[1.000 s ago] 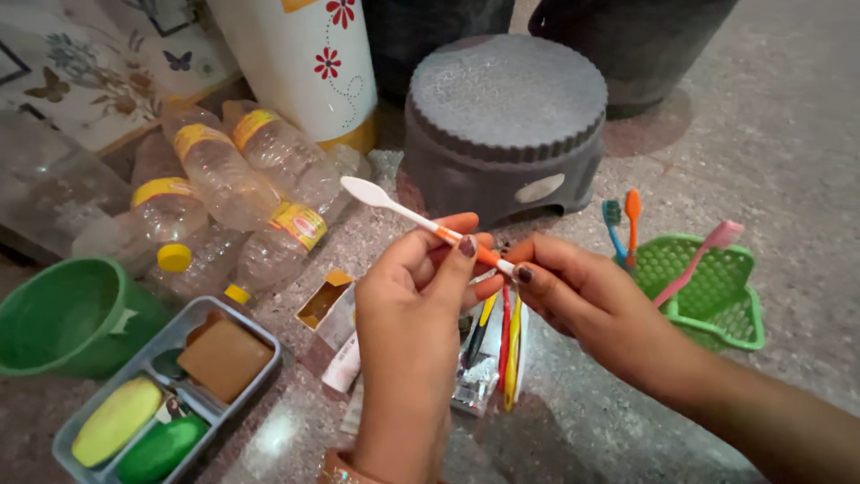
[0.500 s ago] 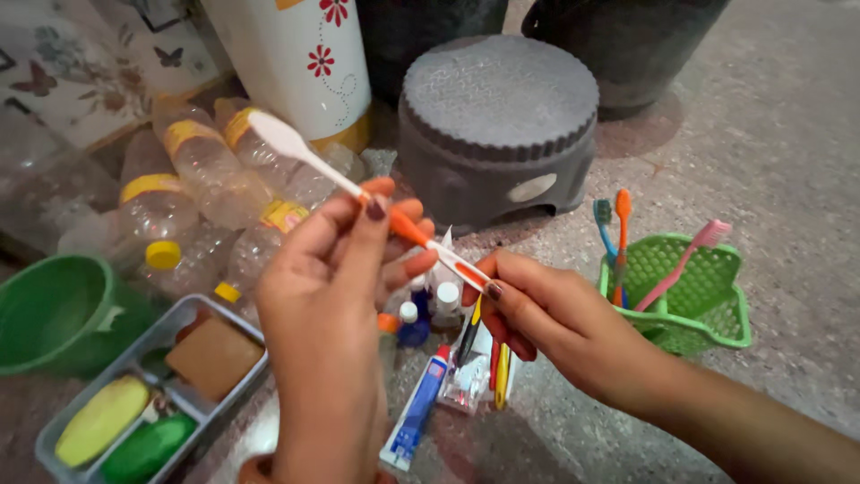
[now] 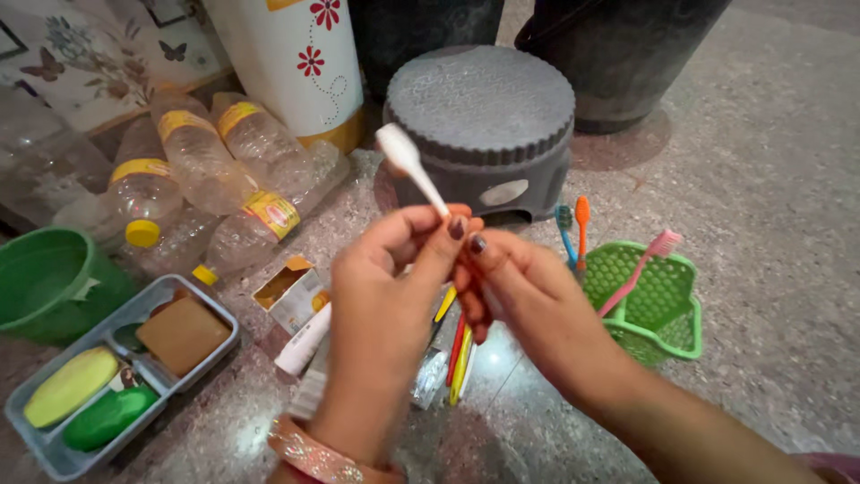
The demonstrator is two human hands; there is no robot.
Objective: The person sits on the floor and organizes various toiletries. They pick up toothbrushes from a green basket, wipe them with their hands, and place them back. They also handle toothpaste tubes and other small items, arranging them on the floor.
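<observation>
Head cam, looking down, close on floor (image 3: 770, 161)

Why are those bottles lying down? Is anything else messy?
The clear bottles with yellow labels lie tipped in a heap on the floor. A small open carton lies on its side beside the left hand. Toothbrushes lie loose under both hands.

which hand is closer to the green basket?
Right. The right hand sits just left of the green basket, pinching the white toothbrush. The left hand is farther left, gripping the same toothbrush.
</observation>
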